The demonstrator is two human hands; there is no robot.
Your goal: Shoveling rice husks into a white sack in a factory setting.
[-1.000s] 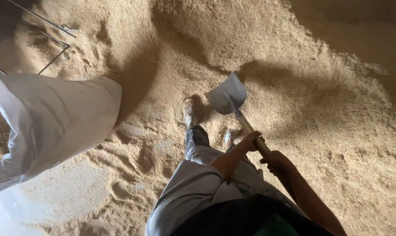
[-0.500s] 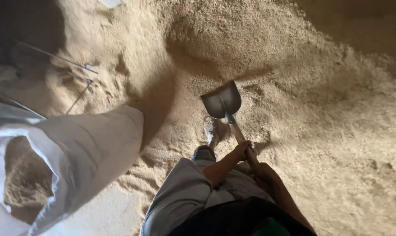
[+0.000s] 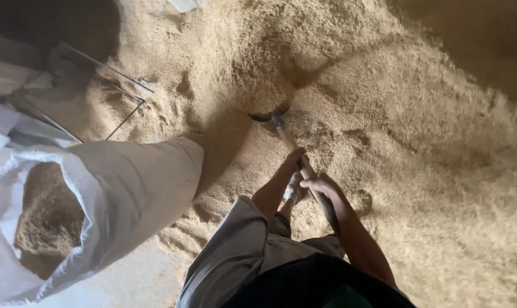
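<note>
- We hold the shovel (image 3: 295,151) with both hands, its blade driven into the grain heap (image 3: 384,114) at the upper middle of the frame; only the blade's back rim shows, the rest is buried.
- Our left hand (image 3: 295,157) is wrapped round the shaft higher up the frame, nearer the blade, the arm stretched out, which we judge gives push into the heap.
- Our right hand (image 3: 321,187) is clamped on the shaft lower down, knuckles up, steadying the handle end near our body.
- A foot (image 3: 294,191) shows just under the shaft between the hands, planted on the grain, likely to brace the thrust.
- The white sack (image 3: 127,188) lies at the lower left, mouth open towards the left edge and partly filled, its side near the digging spot so a load has only a short way to go.
- Thin metal rods (image 3: 116,85) of a frame stick out of the grain at the upper left.
- Against half a second ago: then the blade lay bare and whole above the surface; now it is sunk in, the hands sit further up the frame, and the sack shows more of its filled mouth.
</note>
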